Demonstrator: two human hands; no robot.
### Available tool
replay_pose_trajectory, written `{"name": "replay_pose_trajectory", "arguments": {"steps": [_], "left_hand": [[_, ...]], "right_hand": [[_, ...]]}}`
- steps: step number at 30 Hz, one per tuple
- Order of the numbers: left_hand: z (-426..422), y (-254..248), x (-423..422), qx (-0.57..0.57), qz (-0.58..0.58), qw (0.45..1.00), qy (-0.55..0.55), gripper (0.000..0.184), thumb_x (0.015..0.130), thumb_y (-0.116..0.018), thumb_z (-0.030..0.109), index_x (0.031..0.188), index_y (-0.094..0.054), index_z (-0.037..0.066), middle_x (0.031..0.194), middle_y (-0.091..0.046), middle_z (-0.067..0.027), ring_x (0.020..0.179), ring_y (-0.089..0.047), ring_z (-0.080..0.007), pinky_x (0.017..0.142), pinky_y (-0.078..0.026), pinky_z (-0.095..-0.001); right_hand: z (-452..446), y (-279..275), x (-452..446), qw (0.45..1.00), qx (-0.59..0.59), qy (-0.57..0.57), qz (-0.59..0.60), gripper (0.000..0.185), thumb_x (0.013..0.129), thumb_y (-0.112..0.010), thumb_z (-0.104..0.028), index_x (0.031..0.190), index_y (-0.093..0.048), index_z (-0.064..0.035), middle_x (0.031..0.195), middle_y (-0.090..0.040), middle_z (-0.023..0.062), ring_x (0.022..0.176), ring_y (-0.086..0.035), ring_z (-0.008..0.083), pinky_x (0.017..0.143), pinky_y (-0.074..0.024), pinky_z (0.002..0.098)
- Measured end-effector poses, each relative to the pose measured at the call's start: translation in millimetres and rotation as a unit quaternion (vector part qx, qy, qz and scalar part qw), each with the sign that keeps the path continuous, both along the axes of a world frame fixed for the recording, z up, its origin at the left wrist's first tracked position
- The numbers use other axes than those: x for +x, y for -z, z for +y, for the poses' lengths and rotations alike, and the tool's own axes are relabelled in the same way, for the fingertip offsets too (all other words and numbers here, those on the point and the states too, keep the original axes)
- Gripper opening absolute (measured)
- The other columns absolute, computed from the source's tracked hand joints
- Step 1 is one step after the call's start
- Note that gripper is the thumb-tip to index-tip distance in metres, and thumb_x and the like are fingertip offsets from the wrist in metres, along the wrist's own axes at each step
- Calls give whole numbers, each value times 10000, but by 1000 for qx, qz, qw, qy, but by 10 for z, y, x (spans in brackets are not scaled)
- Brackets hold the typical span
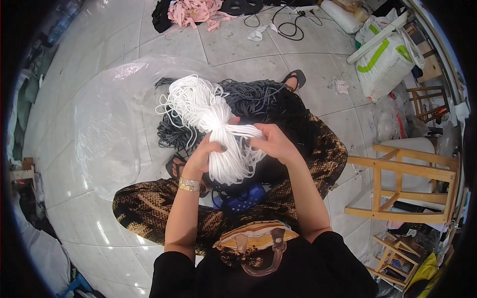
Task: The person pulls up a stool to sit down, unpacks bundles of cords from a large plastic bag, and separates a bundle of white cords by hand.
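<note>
A thick bundle of white cord (231,164), gathered tight at its middle, hangs between my hands above my lap. My left hand (204,153) grips it on the left side just below the gathered middle, thumb across the strands. On the right, my right hand (272,143) pinches several strands that run sideways from the gathered part. The looped upper end of the bundle spreads over a heap of dark grey cord (261,97). That heap lies across my legs and the floor in front. Fingers behind the bundle are mostly hidden.
Clear plastic sheeting (107,134) lies on the tiled floor at left. Pink fabric strips (194,12) and a black cable (293,30) lie at the far side. A white-green sack (385,64) and a wooden stool (402,184) stand at right. A handbag (258,238) rests against me.
</note>
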State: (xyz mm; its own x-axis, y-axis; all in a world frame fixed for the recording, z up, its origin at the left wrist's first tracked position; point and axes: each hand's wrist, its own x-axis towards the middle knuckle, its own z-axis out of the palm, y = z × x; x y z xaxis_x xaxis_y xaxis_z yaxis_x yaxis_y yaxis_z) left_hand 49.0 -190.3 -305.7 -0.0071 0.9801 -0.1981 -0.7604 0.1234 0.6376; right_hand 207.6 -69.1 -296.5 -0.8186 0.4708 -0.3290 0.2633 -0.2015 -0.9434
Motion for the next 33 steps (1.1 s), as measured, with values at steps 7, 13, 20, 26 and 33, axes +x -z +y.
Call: {"name": "replay_pose_trajectory", "arguments": {"steps": [7,13,20,26,33], "left_hand": [[-7,53,-41,22,-17,1000,10,817,561,-472,54,1350,-283,-45,1163,-525,-169,1017,-546,-221,908,-435,-323],[-23,71,-52,31,-24,999,14,798,583,-478,40,1354,-285,-33,1161,-524,-166,1012,-549,-220,912,-431,-325],[-11,70,-16,7,-6,1000,-3,852,537,-472,71,1353,-259,-52,1167,-512,-190,983,-562,-254,804,-519,-430],[-13,131,-15,11,9,1000,-9,868,541,-479,60,1373,-248,-19,1174,-516,-172,982,-565,-227,853,-489,-377],[-13,127,4,-4,17,1000,9,875,539,-476,54,1380,-245,-6,1181,-507,-145,978,-548,-210,859,-481,-351]], "right_hand": [[-84,-93,-28,1000,10,-16,9,181,736,-585,-77,887,-591,21,755,-565,-7,687,-476,42,621,-413,221],[-136,57,-68,997,68,-6,37,186,738,-595,-94,886,-597,20,718,-566,-7,661,-486,54,620,-424,232],[-53,-45,-7,996,-70,37,40,192,747,-590,-79,910,-608,19,722,-571,-5,639,-481,37,573,-404,214],[-178,-97,-100,999,-26,-3,32,296,792,-619,-103,1040,-598,57,842,-625,35,736,-543,63,673,-464,244],[-172,-87,-88,999,17,29,20,254,773,-579,-69,990,-618,56,822,-632,36,712,-555,69,642,-469,245]]}}
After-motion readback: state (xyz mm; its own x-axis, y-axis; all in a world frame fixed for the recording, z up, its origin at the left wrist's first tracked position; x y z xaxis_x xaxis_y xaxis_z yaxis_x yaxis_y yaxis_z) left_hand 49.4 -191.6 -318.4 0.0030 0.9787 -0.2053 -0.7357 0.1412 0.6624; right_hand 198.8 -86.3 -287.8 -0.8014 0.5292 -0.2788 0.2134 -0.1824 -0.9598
